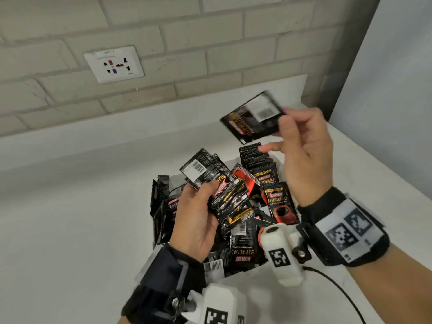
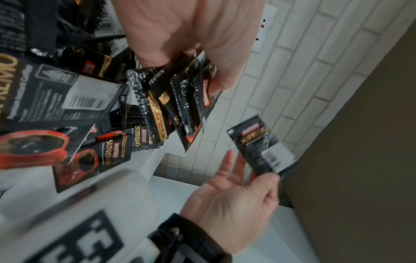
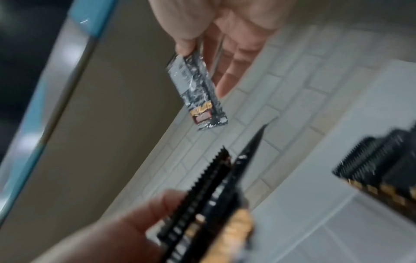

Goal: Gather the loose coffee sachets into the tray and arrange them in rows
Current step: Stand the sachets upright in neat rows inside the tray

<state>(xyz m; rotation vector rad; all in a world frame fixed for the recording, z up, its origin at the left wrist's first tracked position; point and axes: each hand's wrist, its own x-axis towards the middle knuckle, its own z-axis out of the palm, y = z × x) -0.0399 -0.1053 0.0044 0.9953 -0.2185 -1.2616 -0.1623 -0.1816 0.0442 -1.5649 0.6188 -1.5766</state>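
Observation:
A white tray (image 1: 245, 271) on the counter is heaped with black Kopiko Supremo coffee sachets (image 1: 279, 202). Some stand upright in a row at its far right (image 1: 256, 157) and along its left side (image 1: 160, 190). Above the tray, my left hand (image 1: 205, 195) grips a fanned bundle of sachets (image 1: 222, 190), thumb on top. My right hand (image 1: 284, 119) is raised over the tray's far edge. It pinches a single sachet (image 1: 253, 118) by one end, barcode side up and blurred. The left wrist view shows the bundle (image 2: 175, 106) and the single sachet (image 2: 258, 144); the right wrist view shows that sachet (image 3: 198, 96).
The white counter (image 1: 81, 230) runs left and ends at a brick wall with a socket plate (image 1: 114, 64). A pale tall panel (image 1: 392, 78) closes the right side. A black cable (image 1: 339, 286) trails from the right wrist camera over the counter.

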